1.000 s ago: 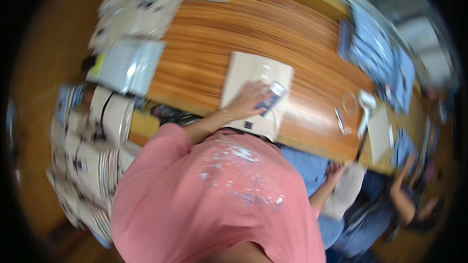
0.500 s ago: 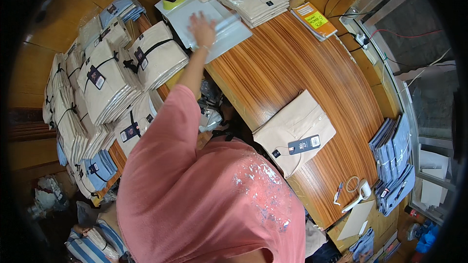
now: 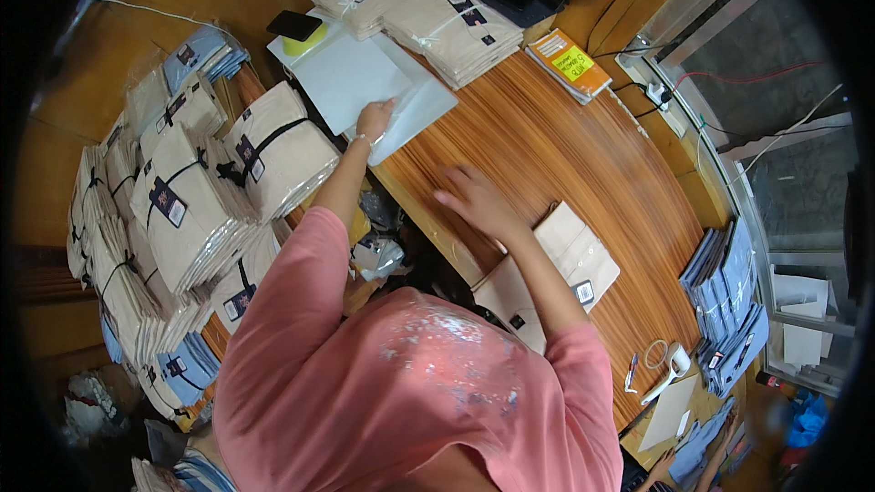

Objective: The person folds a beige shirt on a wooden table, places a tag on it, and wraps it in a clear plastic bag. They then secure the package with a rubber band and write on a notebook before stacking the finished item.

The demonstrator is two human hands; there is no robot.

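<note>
Left hand [image 3: 375, 118] at plastic sleeves [image 3: 339, 82], grip unclear; peel one by its edge. Right hand [image 3: 481, 204] empty, fingers spread, over bench [image 3: 583, 150]. Folded beige garment [image 3: 574, 251] lies beneath right forearm [image 3: 549, 290].

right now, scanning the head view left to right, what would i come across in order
Beige stacks with black ties → left hand → right hand → folded beige garment → white roller → stack of blue garments
</note>
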